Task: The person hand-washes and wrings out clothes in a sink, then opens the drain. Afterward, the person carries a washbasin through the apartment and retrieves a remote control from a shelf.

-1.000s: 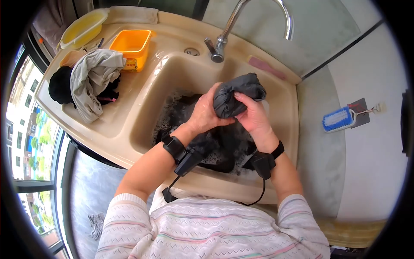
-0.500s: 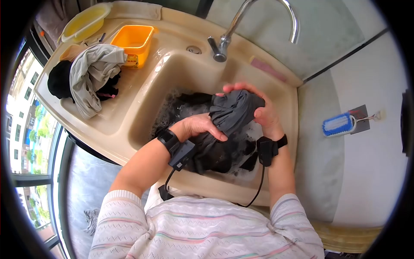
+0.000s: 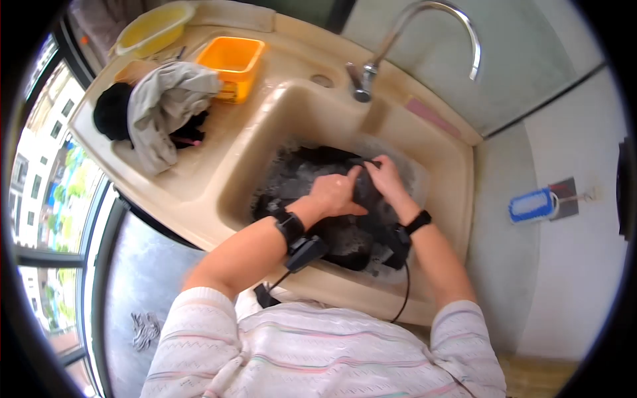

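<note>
Dark wet clothes (image 3: 308, 162) lie in soapy water in the beige sink (image 3: 247, 142). Both hands are low over the basin, on a dark grey garment (image 3: 367, 192) at the right of the pile. My right hand (image 3: 388, 182) pinches its upper edge between thumb and fingers. Close beside it, my left hand (image 3: 334, 194) has its thumb and fingers around the near side of the same cloth. Some of the left fingertips are hidden in the fabric. Each wrist wears a black strap with a small device.
On the left counter sit a light grey garment (image 3: 162, 99), a black cloth (image 3: 111, 111), an orange basket (image 3: 242, 63) and a yellow basin (image 3: 156, 30). A chrome faucet (image 3: 361, 89) rises behind the sink. A blue brush (image 3: 533, 205) hangs on the right wall.
Both hands have lowered the bunched grey garment from above the water into the sink, where it is now spread out more. The camera view has shifted slightly.
</note>
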### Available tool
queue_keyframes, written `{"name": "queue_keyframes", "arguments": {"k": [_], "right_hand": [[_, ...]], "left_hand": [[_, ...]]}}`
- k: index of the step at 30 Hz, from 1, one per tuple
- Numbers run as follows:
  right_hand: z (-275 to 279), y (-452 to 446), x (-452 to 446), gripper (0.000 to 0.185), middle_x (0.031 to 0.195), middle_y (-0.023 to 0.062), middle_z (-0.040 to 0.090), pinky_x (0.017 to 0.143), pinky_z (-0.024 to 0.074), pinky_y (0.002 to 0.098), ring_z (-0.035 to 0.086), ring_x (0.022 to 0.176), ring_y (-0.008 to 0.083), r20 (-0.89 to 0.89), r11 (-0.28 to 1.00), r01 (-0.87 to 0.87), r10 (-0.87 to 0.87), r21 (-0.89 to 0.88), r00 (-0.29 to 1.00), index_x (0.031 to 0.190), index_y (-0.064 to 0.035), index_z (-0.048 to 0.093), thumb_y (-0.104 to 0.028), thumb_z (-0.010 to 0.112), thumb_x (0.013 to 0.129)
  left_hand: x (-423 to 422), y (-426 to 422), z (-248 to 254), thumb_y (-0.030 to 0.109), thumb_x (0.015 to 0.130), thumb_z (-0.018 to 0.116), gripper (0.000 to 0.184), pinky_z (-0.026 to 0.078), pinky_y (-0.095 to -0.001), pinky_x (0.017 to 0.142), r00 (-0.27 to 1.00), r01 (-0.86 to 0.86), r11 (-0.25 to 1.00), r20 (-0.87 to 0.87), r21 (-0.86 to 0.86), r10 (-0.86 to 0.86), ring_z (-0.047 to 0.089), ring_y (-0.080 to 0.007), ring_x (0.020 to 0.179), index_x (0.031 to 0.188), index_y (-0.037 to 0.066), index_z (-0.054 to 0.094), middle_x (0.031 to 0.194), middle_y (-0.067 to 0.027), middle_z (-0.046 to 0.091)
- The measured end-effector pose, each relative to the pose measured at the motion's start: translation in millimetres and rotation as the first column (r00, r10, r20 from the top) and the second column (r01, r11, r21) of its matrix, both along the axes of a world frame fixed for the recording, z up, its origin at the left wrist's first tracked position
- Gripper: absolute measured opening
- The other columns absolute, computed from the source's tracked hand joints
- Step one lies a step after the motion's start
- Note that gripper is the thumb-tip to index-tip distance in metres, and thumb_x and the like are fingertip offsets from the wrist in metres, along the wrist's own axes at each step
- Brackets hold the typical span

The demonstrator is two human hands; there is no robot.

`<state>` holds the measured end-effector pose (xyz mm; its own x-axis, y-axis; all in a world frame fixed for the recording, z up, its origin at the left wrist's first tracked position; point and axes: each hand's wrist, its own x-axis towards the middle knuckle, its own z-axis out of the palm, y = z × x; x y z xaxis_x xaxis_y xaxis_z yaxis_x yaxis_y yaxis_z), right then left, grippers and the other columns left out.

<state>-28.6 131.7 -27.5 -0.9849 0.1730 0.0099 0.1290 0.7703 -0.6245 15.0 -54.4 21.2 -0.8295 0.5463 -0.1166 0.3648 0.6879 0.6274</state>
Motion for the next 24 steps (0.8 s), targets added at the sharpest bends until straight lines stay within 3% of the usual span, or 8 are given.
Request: {"name": "queue_keyframes", "arguments": {"k": [5, 7, 10, 12, 16, 19, 21, 24], "right_hand": [[79.7, 5.5, 13.2, 0.067, 0.116, 0.0162, 0.052, 0.090, 0.0401, 0.0331, 0.052, 0.106, 0.0224, -0.083, 0.867, -0.411, 0.404, -0.282, 0.911, 0.131, -0.0045, 0.037, -0.020, 0.069, 0.074], [147.3, -16.3, 43.6, 0.085, 0.130, 0.0158, 0.042, 0.099, 0.0328, 0.0376, 0.038, 0.122, 0.0297, -0.002, 0.753, -0.655, 0.657, -0.066, 0.754, 0.133, -0.0050, 0.034, -0.010, 0.075, 0.058], [169.0, -30.2, 63.9, 0.089, 0.132, 0.0167, 0.039, 0.100, 0.0325, 0.0402, 0.037, 0.123, 0.0331, 0.072, 0.538, -0.649, 0.738, 0.538, 0.671, 0.131, -0.0063, 0.036, -0.008, 0.076, 0.052], [147.7, -24.4, 61.0, 0.086, 0.128, 0.0150, 0.042, 0.094, 0.0376, 0.0405, 0.042, 0.116, 0.0344, -0.029, 0.527, -0.595, 0.762, 0.607, 0.646, 0.128, -0.0076, 0.039, -0.005, 0.076, 0.050], [112.2, -8.1, 51.2, 0.075, 0.113, 0.0133, 0.050, 0.082, 0.0438, 0.0401, 0.051, 0.100, 0.0338, -0.225, 0.623, -0.542, 0.748, 0.564, 0.625, 0.120, -0.0071, 0.044, -0.005, 0.075, 0.052], [89.4, 1.0, 48.1, 0.065, 0.104, 0.0141, 0.054, 0.077, 0.0455, 0.0402, 0.054, 0.093, 0.0347, -0.067, 0.645, -0.584, 0.698, 0.493, 0.713, 0.111, -0.0065, 0.047, -0.008, 0.075, 0.052], [80.2, 10.1, 49.7, 0.058, 0.098, 0.0163, 0.057, 0.075, 0.0458, 0.0413, 0.056, 0.089, 0.0361, 0.161, 0.663, -0.622, 0.619, 0.417, 0.768, 0.103, -0.0060, 0.049, -0.013, 0.076, 0.053], [66.8, 3.3, 63.1, 0.048, 0.088, 0.0198, 0.060, 0.071, 0.0468, 0.0414, 0.058, 0.083, 0.0382, 0.336, 0.751, -0.605, 0.517, 0.264, 0.787, 0.096, -0.0043, 0.052, -0.018, 0.074, 0.055]], "left_hand": [[-16.1, -19.7, -1.9, 0.026, 0.068, 0.075, 0.058, 0.046, -0.0281, 0.075, 0.852, -0.172, 0.701, 0.462, 0.693, -0.248, 0.059, -0.0164, 0.087, 0.111, -0.004, 0.052, 0.095, -0.0112, 0.063], [-19.8, -12.9, -11.9, 0.017, 0.070, 0.074, 0.047, 0.048, -0.0266, 0.076, 0.681, -0.384, 0.537, 0.623, 0.751, -0.385, 0.059, -0.0153, 0.087, 0.107, -0.003, 0.054, 0.096, -0.0098, 0.063], [-16.7, -20.4, -5.0, 0.011, 0.070, 0.073, 0.043, 0.050, -0.0275, 0.074, 0.503, -0.514, 0.411, 0.653, 0.753, -0.566, 0.061, -0.0173, 0.082, 0.105, -0.004, 0.054, 0.094, -0.0109, 0.063], [-13.2, -21.1, -1.8, 0.008, 0.069, 0.073, 0.042, 0.052, -0.0284, 0.072, 0.361, -0.574, 0.327, 0.590, 0.751, -0.722, 0.063, -0.0195, 0.080, 0.104, -0.005, 0.054, 0.092, -0.0121, 0.063], [-11.5, -14.4, -8.1, 0.003, 0.068, 0.070, 0.035, 0.052, -0.0304, 0.070, 0.348, -0.434, 0.396, 0.556, 0.809, -0.755, 0.062, -0.0192, 0.079, 0.099, -0.003, 0.057, 0.088, -0.0099, 0.063], [-11.0, -4.4, -12.5, 0.007, 0.063, 0.072, 0.038, 0.050, -0.0308, 0.072, 0.671, -0.109, 0.488, 0.426, 0.866, -0.607, 0.062, -0.0220, 0.078, 0.097, 0.000, 0.058, 0.086, -0.0086, 0.064], [-9.8, 2.3, -19.6, 0.015, 0.058, 0.071, 0.039, 0.048, -0.0344, 0.072, 0.946, 0.223, 0.885, 0.128, 0.409, -0.298, 0.061, -0.0305, 0.082, 0.091, 0.000, 0.057, 0.084, -0.0137, 0.064], [2.8, 3.5, -15.7, 0.021, 0.055, 0.073, 0.051, 0.047, -0.0413, 0.072, 0.988, 0.147, 0.980, 0.028, 0.137, -0.152, 0.060, -0.0335, 0.085, 0.098, 0.002, 0.052, 0.083, -0.0174, 0.062]]}}
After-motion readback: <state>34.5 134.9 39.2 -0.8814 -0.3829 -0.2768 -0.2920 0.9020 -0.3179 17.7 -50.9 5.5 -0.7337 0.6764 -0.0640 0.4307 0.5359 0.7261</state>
